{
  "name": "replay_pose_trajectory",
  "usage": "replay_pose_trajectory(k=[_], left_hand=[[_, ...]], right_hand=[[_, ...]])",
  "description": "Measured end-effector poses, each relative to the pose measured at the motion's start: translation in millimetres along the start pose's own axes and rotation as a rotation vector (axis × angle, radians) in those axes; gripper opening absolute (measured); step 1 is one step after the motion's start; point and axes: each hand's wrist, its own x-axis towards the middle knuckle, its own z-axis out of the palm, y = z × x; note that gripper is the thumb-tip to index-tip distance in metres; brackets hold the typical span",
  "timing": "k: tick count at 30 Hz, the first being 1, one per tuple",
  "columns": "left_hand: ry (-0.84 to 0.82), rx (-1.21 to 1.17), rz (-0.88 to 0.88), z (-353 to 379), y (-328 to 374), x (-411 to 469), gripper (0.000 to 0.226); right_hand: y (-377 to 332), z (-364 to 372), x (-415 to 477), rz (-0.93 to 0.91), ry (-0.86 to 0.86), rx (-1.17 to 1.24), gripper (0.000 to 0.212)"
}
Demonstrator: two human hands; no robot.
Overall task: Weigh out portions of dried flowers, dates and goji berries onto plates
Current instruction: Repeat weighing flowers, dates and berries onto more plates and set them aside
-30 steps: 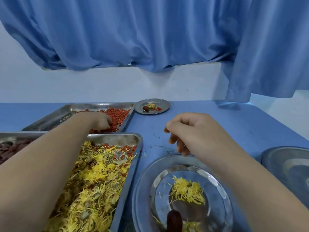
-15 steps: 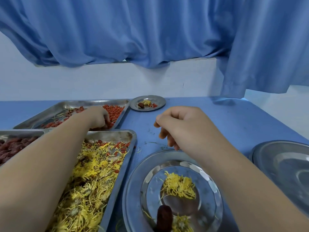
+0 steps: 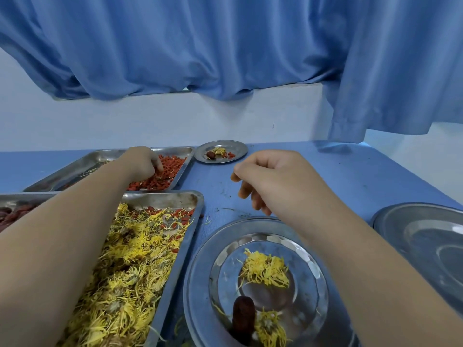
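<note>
My left hand [image 3: 141, 161] reaches over the flower tray into the far steel tray [image 3: 100, 156]. Its fingers are bunched down into the red goji berries [image 3: 167, 171], and the fingertips are buried. My right hand [image 3: 270, 179] hovers above the blue table just behind the near round plate [image 3: 200, 284], fingers loosely curled and hanging apart, with nothing visible in them. That plate carries a tuft of yellow dried flowers [image 3: 265, 269], a brown date [image 3: 243, 319] and a second small tuft. The near tray [image 3: 198, 221] is full of dried flowers [image 3: 130, 266] with some goji berries at its far end.
A tray of dates [image 3: 15, 214] shows at the left edge. A small plate [image 3: 238, 149] holding a portion of all three ingredients sits at the back by the wall. A large steel plate [image 3: 426, 236] lies at the right. Blue curtains hang behind.
My left hand has pushed a little farther into the goji berries and its fingers have dipped down. My right hand has stayed hovering over the table.
</note>
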Motion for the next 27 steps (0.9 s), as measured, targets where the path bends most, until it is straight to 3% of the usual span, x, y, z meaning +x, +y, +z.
replay_pose_trajectory(k=[8, 18, 27], left_hand=[[0.092, -0.027, -0.011, -1.2, -6.0, -1.6, 0.037], [0.041, -0.033, -0.031, -4.0, -9.9, -8.0, 0.041], [0.009, -0.436, 0.063, -25.6, 18.2, -47.7, 0.014]], right_hand=[[1.6, 0.0, 0.4, 0.016, 0.005, -0.01, 0.02], [4.8, 0.8, 1.5, 0.027, 0.01, -0.028, 0.02], [-2.6, -11.0, 3.5, 0.012, 0.043, 0.016, 0.02]])
